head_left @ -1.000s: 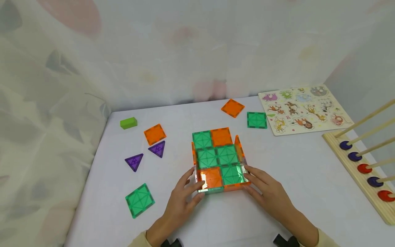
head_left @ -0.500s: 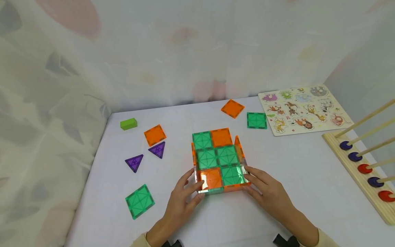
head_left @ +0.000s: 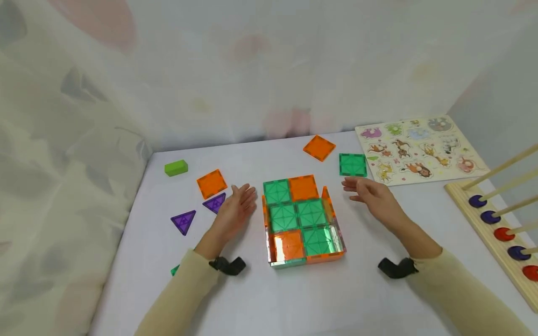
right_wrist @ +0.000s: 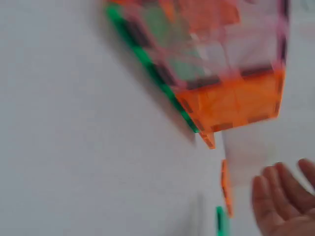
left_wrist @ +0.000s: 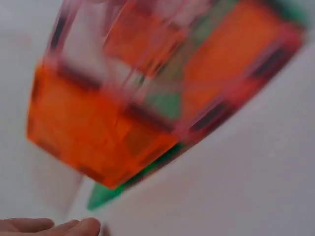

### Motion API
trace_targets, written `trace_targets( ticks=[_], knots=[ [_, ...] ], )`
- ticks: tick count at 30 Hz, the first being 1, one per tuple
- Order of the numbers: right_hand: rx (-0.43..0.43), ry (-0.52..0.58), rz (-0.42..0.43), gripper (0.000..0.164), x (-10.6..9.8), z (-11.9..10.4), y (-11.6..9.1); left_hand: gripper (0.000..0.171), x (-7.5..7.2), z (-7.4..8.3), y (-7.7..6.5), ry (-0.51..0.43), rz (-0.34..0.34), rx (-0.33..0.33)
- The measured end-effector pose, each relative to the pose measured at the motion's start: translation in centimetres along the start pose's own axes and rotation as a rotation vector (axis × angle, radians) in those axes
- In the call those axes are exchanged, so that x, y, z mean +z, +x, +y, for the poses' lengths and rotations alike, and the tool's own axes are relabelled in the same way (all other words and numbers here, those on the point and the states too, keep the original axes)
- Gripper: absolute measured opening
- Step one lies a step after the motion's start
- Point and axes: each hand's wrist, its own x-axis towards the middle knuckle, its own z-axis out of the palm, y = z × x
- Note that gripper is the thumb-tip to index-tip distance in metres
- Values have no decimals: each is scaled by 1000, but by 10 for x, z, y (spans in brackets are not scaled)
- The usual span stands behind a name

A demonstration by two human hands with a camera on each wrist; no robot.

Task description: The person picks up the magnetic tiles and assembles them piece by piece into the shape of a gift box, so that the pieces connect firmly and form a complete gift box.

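Note:
In the head view, a structure of translucent magnetic tiles (head_left: pixel 311 212) stands mid-table. Its base shows green and orange squares, with upright tiles along the left, right and near sides. My left hand (head_left: pixel 237 207) is off its left side, fingers extended, partly over a purple triangle tile (head_left: pixel 215 203). On the other side my right hand (head_left: pixel 371 193) hovers with loosely bent fingers close to a green square tile (head_left: pixel 353 164). Both hands hold nothing. The left wrist view catches an orange side tile (left_wrist: pixel 98 128) of the structure, blurred; the right wrist view shows my fingers (right_wrist: pixel 280 191) apart from it.
Loose on the table lie an orange tile (head_left: pixel 211 183), a second purple triangle (head_left: pixel 183 221), another orange tile (head_left: pixel 319 148) and a green block (head_left: pixel 176 168). An animal puzzle board (head_left: pixel 420 149) and a wooden peg rack (head_left: pixel 496 242) occupy the right. My left sleeve mostly covers a green tile (head_left: pixel 174 270).
Both hands have let go of the near corners of the tile structure. They have moved apart and farther forward, one to each side. The structure stays in place.

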Motion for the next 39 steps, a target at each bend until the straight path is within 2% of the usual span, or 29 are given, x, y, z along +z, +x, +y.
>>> trace_targets(
  ticks=[2,4,6,8,12,17,24,27,31,34,36,39],
  knots=[
    [143,255,-136,64,-5,6,27,83,-6,6,24,-181,-9,-93],
    [278,450,-233,76,-5,11,49,84,-8,10,40,-252,-2,-145],
    [371,544,-273,82,-3,13,65,84,-8,14,49,-281,16,-183],
    [422,573,-282,84,-1,12,77,85,-6,18,54,-294,37,-218],
    [460,517,-281,83,2,3,89,84,-1,24,55,-331,43,-258],
    [497,486,-256,76,7,-3,94,83,0,24,53,-393,32,-267],
    [540,574,-181,76,13,1,93,80,1,17,54,-482,30,-253],
    [538,592,-175,76,16,1,94,79,2,19,52,-443,76,-248],
    [549,570,-173,74,17,1,94,77,6,25,50,-223,137,-260],
    [557,518,-174,73,18,0,95,77,8,30,47,-68,132,-284],
    [554,484,-179,72,19,0,96,78,8,33,45,-43,106,-304],
    [539,450,-188,72,21,-2,97,78,5,34,43,-83,68,-317]
  ],
)
